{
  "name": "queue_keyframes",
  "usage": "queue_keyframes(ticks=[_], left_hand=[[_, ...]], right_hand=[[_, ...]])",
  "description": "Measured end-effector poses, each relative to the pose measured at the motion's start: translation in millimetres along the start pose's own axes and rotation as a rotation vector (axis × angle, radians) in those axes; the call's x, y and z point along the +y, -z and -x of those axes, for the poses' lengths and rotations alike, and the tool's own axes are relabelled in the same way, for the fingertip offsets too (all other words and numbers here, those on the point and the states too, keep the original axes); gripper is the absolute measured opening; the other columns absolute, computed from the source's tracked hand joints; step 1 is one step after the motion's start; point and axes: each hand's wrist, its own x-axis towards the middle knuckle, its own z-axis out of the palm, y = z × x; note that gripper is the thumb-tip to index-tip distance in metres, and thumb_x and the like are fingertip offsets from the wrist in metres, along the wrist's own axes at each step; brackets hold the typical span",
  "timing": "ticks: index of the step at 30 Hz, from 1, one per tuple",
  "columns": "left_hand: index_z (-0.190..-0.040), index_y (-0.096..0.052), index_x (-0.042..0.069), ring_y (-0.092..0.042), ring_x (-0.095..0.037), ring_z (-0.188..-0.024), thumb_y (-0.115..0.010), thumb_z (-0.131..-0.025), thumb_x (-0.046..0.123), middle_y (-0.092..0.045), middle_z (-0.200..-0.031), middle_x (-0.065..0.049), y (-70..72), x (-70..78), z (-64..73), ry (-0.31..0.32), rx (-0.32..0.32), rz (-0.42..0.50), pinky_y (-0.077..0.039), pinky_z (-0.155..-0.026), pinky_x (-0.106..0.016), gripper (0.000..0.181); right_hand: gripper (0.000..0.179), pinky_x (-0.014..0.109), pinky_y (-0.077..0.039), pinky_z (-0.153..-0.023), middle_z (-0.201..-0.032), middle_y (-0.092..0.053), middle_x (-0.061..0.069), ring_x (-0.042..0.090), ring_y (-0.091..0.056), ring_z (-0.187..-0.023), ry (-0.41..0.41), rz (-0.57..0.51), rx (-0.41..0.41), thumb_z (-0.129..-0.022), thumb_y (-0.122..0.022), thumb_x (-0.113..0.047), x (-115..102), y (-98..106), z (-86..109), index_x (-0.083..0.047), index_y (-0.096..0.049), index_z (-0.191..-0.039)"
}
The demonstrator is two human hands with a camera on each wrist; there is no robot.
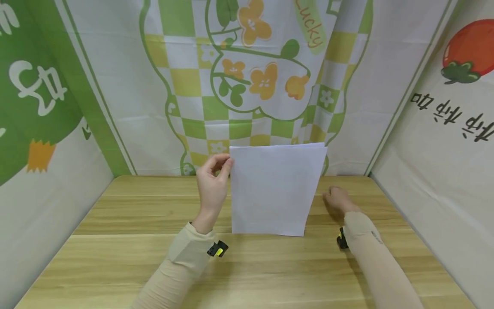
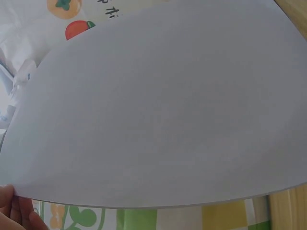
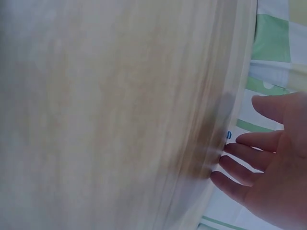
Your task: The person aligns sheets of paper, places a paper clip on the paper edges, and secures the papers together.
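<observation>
In the head view my left hand [image 1: 214, 182] pinches the upper left corner of white paper [image 1: 274, 193] between thumb and fingers. The paper stands nearly upright; a second edge at its top right corner suggests more than one sheet. It fills most of the left wrist view, where fingertips [image 2: 7, 194] grip its corner. To the right of the paper, my right hand [image 1: 339, 199] is low over the table's far part. The right wrist view shows its fingers [image 3: 249, 155] spread and slightly bent, beside a small blue thing [image 3: 229, 135] whose kind I cannot tell.
The wooden table [image 1: 135, 257] has its far edge against a patterned curtain [image 1: 216, 107]. Printed cloth walls stand at the left [image 1: 38, 107] and right [image 1: 436, 171]. The paper hides part of the table behind it.
</observation>
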Motion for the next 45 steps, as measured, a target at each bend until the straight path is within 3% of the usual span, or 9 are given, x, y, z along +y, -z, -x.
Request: queue_keyframes(ticks=[8, 18, 23, 26, 31, 45], left_hand=[[-0.093, -0.067, -0.008, -0.056, -0.007, -0.076, -0.065, -0.088, 0.004, -0.066, -0.09, -0.022, -0.2, -22.4, -2.8, -0.005, 0.005, 0.012, -0.046, -0.069, -0.022, 0.013], [-0.093, -0.068, -0.004, -0.057, -0.01, -0.075, -0.068, -0.087, 0.011, -0.066, -0.087, -0.019, 1.4, -25.2, -2.4, -0.034, 0.002, 0.013, -0.046, -0.067, -0.022, 0.016], [-0.093, -0.067, -0.007, -0.056, -0.01, -0.074, -0.066, -0.088, 0.006, -0.065, -0.087, -0.021, 1.0, -18.4, -1.1, -0.009, 0.0, 0.004, -0.046, -0.066, -0.022, 0.014], [-0.093, -0.066, -0.01, -0.055, -0.009, -0.074, -0.064, -0.088, 0.001, -0.065, -0.088, -0.025, 0.7, -5.3, 0.7, 0.001, -0.005, -0.005, -0.046, -0.066, -0.022, 0.013], [-0.093, -0.065, -0.013, -0.055, -0.01, -0.073, -0.063, -0.087, -0.002, -0.064, -0.087, -0.026, 0.8, 7.3, 1.7, -0.004, -0.009, -0.013, -0.046, -0.066, -0.023, 0.012], [-0.093, -0.065, -0.012, -0.055, -0.008, -0.073, -0.063, -0.087, -0.002, -0.064, -0.087, -0.027, 1.6, 5.1, 1.9, -0.013, -0.011, -0.006, -0.045, -0.065, -0.018, 0.012]], right_hand=[[0.04, 0.057, -0.044, -0.092, -0.117, -0.052, 0.038, 0.052, -0.05, -0.109, -0.005, 0.063, 0.039, -0.096, -0.042, -0.015, 3, -1, -5.5, 0.019, -0.051, -0.116], [0.027, 0.056, -0.048, -0.084, -0.102, -0.059, 0.035, 0.049, -0.056, -0.097, -0.026, 0.108, 0.103, -0.088, -0.047, -0.007, 3, 1, -9.3, 0.014, -0.061, -0.098], [0.022, 0.05, -0.05, -0.072, -0.089, -0.061, 0.029, 0.041, -0.059, -0.084, -0.042, 0.113, 0.143, -0.088, -0.05, -0.007, 3, 2, -10.6, 0.006, -0.062, -0.077], [0.022, 0.049, -0.051, -0.073, -0.091, -0.064, 0.028, 0.04, -0.06, -0.085, -0.066, 0.103, 0.148, -0.089, -0.05, -0.007, 1, 3, -10.3, 0.007, -0.064, -0.079], [0.025, 0.052, -0.05, -0.084, -0.11, -0.063, 0.029, 0.045, -0.059, -0.102, -0.115, 0.094, 0.152, -0.089, -0.051, -0.006, -1, 4, -10.4, 0.008, -0.067, -0.103], [0.02, 0.051, -0.053, -0.079, -0.104, -0.066, 0.028, 0.045, -0.061, -0.097, -0.116, 0.103, 0.216, -0.086, -0.059, -0.006, 4, 2, -13.8, 0.007, -0.069, -0.097]])
